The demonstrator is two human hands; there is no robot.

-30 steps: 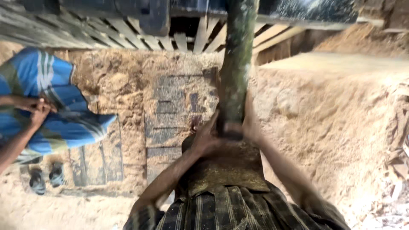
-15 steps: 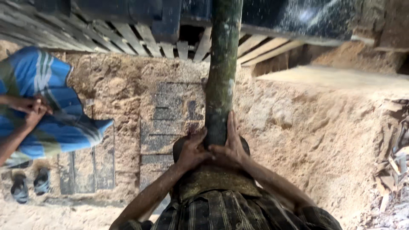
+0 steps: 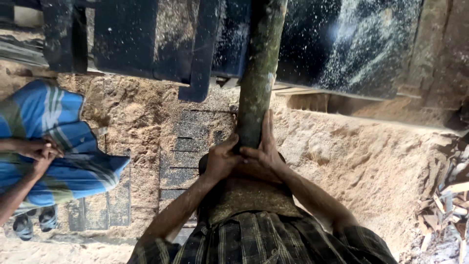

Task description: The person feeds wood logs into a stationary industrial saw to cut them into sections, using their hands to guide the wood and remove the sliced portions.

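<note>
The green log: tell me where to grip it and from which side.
Grip the near end of the green log, coming in from both sides. It is a long round pole running away from the body toward the dark machine, so wrapped fingers suit it. The left hand and right hand already clasp that end, one on each side.

Round greenish-brown wooden log (image 3: 259,73): bark on, dusted with sawdust, running from frame centre up to top edge, near end gripped between both hands.
</note>
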